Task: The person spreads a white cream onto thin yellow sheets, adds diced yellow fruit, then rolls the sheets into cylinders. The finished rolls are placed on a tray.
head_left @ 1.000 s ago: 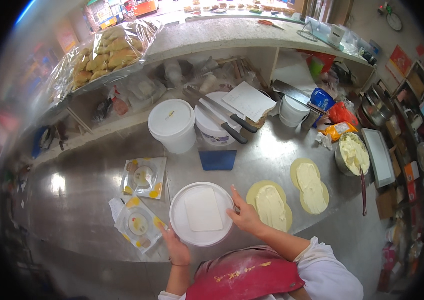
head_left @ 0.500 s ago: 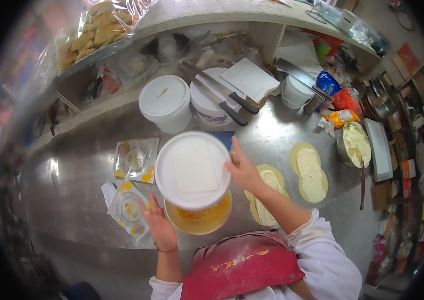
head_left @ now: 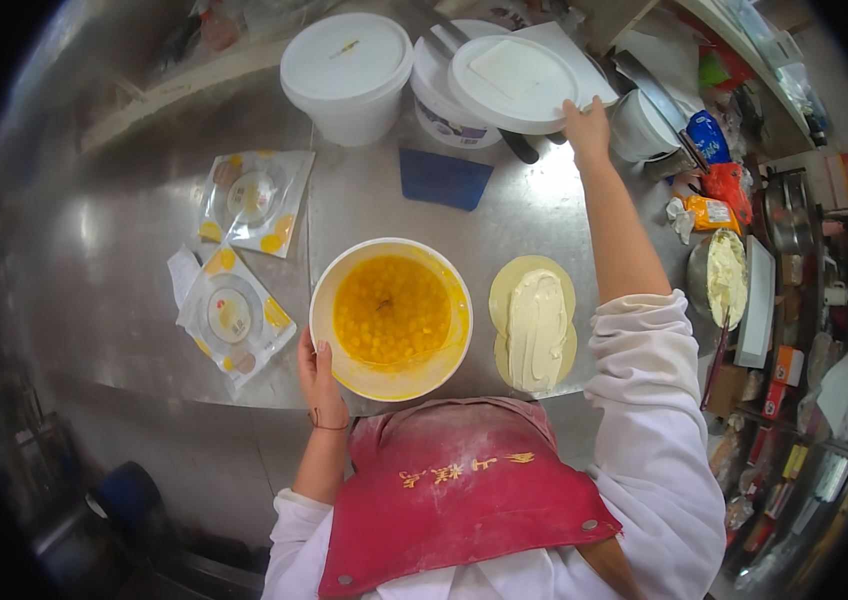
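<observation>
At near edge of steel table point(head_left: 134, 310): open white bucket point(head_left: 372, 376) holding yellow chunks point(head_left: 374, 325); left hand point(head_left: 322, 385) at its left wall, grip unclear. Far right, well apart, right hand point(head_left: 587, 135) clasps white lid point(head_left: 521, 105) by its rim.

Right grip point(head_left: 587, 130): lid point(head_left: 519, 107) obstructs left, small bucket point(head_left: 639, 130) right; passage near-left over bare desk point(head_left: 536, 215). Left grip point(head_left: 324, 385): large bucket point(head_left: 391, 380) obstructs right.
</observation>
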{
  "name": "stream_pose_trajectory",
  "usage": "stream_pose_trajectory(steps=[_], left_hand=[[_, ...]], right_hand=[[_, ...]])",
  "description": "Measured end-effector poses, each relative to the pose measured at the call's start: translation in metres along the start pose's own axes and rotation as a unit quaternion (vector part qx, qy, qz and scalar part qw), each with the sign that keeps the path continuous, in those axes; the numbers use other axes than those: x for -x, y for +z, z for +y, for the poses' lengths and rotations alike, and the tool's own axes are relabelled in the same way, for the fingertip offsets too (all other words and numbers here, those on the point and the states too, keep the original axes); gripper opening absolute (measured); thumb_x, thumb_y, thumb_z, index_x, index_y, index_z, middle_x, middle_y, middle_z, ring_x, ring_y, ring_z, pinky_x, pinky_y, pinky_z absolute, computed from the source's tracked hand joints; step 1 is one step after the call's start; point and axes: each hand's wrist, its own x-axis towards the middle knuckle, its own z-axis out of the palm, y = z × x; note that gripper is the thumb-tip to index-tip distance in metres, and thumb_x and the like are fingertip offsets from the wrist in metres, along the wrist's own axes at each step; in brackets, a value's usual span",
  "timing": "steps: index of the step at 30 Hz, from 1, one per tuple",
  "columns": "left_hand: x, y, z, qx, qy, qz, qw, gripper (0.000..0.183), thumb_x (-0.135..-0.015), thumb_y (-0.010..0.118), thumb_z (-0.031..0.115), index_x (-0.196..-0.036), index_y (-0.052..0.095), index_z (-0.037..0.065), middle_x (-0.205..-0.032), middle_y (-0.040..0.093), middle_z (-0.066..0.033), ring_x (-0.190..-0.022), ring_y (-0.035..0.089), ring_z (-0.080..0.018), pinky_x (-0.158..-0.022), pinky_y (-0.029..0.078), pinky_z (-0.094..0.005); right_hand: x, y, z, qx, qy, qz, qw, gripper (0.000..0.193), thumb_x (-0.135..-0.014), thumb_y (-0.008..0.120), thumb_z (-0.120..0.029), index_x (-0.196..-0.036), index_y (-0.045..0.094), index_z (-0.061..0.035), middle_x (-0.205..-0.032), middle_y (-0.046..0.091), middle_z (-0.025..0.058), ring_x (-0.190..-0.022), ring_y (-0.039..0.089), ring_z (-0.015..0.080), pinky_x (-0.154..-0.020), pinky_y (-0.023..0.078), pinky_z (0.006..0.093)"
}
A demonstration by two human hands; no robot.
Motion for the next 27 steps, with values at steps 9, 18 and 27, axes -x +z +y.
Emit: stream_pose_trajectory(steps=[9,18,27], left_hand=[[0.02,0.012,0.011,-0.047,0.037,-0.011,0.998,0.056,-0.084,0.058,0.011,-0.13,0.032,-0.005,-0.12,0.048,-0.0119,-0.106,0.047,-0.0142,-0.089,0.038,-0.0261],[-0.119,0.027,0.061,-0.238,0.049,-0.304,0.921,0.048,-0.086,0.054,0.022,-0.126,0.043,-0.001,-0.107,0.057,-0.0082,-0.095,0.052,-0.011,-0.085,0.041,-0.0263],[-0.061,0.024,0.037,-0.064,0.032,-0.081,0.994,0.046,-0.086,0.053,0.03,-0.121,0.047,0.001,-0.088,0.052,0.001,-0.074,0.047,-0.007,-0.067,0.039,-0.0211]], right_hand=[[0.107,-0.034,-0.058,-0.063,-0.186,-0.153,0.968,0.052,-0.08,0.063,-0.017,-0.125,0.043,-0.0009,-0.122,0.048,0.0171,-0.107,0.051,0.0207,-0.083,0.045,0.0302],[0.251,-0.012,-0.099,0.051,-0.315,-0.418,0.851,0.02,-0.079,0.056,-0.009,-0.098,0.061,-0.0045,-0.099,0.057,0.0128,-0.091,0.056,0.0262,-0.073,0.047,0.0333],[0.256,0.052,-0.081,0.357,-0.346,-0.443,0.746,0.015,-0.077,0.048,-0.007,-0.081,0.061,-0.0027,-0.091,0.053,0.0121,-0.087,0.053,0.0271,-0.074,0.045,0.0359]])
